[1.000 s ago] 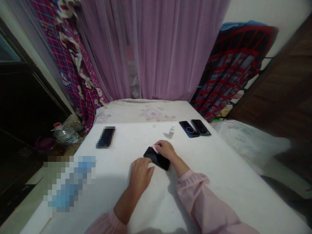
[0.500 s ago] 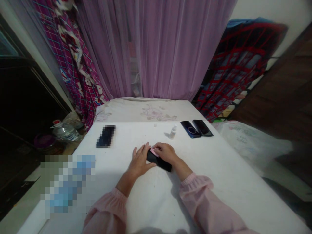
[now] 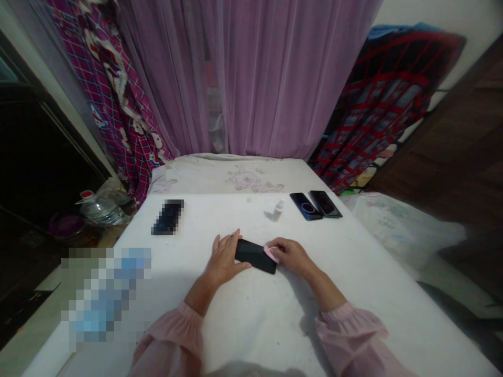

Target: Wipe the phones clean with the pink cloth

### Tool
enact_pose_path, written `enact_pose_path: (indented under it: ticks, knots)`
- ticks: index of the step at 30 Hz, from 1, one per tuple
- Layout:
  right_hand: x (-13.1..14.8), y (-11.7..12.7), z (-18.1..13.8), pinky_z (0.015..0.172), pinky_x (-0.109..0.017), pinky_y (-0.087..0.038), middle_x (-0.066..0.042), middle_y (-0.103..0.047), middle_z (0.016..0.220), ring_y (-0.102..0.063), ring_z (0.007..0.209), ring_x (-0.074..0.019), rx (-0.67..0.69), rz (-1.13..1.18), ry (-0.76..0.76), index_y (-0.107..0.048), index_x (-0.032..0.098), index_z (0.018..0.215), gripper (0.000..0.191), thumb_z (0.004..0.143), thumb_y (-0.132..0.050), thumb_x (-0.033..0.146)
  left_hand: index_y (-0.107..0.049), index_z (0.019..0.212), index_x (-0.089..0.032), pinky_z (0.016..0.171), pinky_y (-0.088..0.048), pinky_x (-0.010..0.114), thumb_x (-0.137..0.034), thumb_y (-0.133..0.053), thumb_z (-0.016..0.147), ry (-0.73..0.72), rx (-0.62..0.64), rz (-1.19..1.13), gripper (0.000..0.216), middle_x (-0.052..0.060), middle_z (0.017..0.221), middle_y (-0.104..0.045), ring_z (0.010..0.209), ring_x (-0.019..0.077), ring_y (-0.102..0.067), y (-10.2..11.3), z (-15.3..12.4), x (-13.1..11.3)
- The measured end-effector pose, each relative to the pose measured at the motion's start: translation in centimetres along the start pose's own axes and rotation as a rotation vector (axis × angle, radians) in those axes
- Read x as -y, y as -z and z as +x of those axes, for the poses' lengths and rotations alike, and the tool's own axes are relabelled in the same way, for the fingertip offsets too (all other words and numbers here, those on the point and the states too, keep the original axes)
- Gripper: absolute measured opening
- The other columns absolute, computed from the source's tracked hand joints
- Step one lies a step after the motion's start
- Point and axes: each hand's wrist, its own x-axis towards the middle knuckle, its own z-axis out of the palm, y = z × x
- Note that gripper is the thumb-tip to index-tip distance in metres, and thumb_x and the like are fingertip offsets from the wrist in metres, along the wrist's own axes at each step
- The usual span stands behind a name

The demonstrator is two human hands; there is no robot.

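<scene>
The left hand, thumb and fingers spread apart, braces the left end of the black phone; the right hand pinches a pink cloth against its right end; the phone lies flat on the white surface between both hands, both equally near, its long axis slanting from far left to near right; beyond stands a small bottle, with two phones farther right.
</scene>
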Motion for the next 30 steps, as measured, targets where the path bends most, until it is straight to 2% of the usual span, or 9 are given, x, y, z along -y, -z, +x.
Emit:
enact_pose_path:
  ticks: [4,8,12,16,21,25,30]
  knots:
    - [-1.7,-0.5,-1.4,0.056,-0.025,-0.041,-0.001,-0.068,0.066,-0.056,0.059,-0.0153,-0.142,0.231,-0.028,-0.073,0.018,0.085,0.031,0.075,-0.057,0.042,-0.017,0.152,-0.02,0.118,-0.011,0.057,-0.047,-0.071,0.078,-0.002,-0.022,0.019,0.096,0.011,0.139,-0.054,0.135,0.0305,-0.04,-0.4,-0.4,-0.1]
    - [-1.9,-1.2,-1.6,0.056,-0.026,-0.042,-0.001,-0.063,0.06,-0.054,0.057,-0.015,-0.277,0.338,-0.013,-0.07,0.017,0.076,0.033,0.074,-0.058,0.047,-0.023,0.151,-0.019,0.118,-0.015,0.056,-0.049,-0.067,0.08,-0.002,-0.058,0.056,0.089,0.014,0.141,-0.052,0.135,0.0305,-0.042,-0.8,-1.5,-0.7]
    - [-1.8,-1.6,-1.5,0.057,-0.026,-0.042,0.0,-0.064,0.061,-0.055,0.057,-0.0151,-0.318,0.27,-0.017,-0.071,0.018,0.08,0.033,0.075,-0.057,0.048,-0.036,0.145,-0.02,0.119,-0.014,0.055,-0.049,-0.061,0.085,-0.029,-0.044,0.119,0.072,0.014,0.148,-0.045,0.139,0.0296,-0.037,-1.0,-2.6,-1.3]
    - [-2.1,-1.9,-1.5,0.059,-0.027,-0.045,-0.002,-0.068,0.065,-0.058,0.059,-0.0163,-0.38,0.202,-0.016,-0.073,0.019,0.085,0.037,0.075,-0.055,0.049,-0.036,0.145,-0.017,0.118,-0.016,0.057,-0.053,-0.059,0.087,-0.034,-0.017,0.163,0.072,0.016,0.153,-0.038,0.143,0.0316,-0.03,-1.0,-2.9,-1.6]
    - [-2.4,-2.2,-1.0,0.068,-0.031,-0.05,-0.005,-0.075,0.082,-0.064,0.068,-0.0201,-0.461,0.189,-0.017,-0.075,0.019,0.097,0.044,0.071,-0.056,0.05,-0.039,0.144,-0.018,0.119,-0.017,0.054,-0.053,-0.058,0.087,-0.039,-0.049,0.159,0.069,0.015,0.148,-0.045,0.141,0.0292,-0.036,-0.8,-2.6,-1.8]
    - [-2.3,-2.4,-0.6,0.071,-0.033,-0.051,-0.006,-0.075,0.081,-0.065,0.071,-0.0219,-0.461,0.178,-0.033,-0.075,0.019,0.092,0.044,0.071,-0.055,0.051,-0.04,0.142,-0.018,0.119,-0.018,0.054,-0.054,-0.06,0.085,-0.041,-0.081,0.142,0.07,0.015,0.144,-0.048,0.138,0.0289,-0.039,-0.8,-2.5,-2.0]
    - [-1.9,-2.3,-1.0,0.065,-0.031,-0.052,-0.006,-0.074,0.077,-0.065,0.066,-0.0209,-0.44,0.206,-0.037,-0.075,0.018,0.088,0.043,0.073,-0.054,0.052,-0.035,0.146,-0.017,0.119,-0.016,0.054,-0.057,-0.06,0.083,-0.025,-0.061,0.152,0.078,0.016,0.147,-0.045,0.14,0.0301,-0.037,-0.8,-2.5,-2.3]
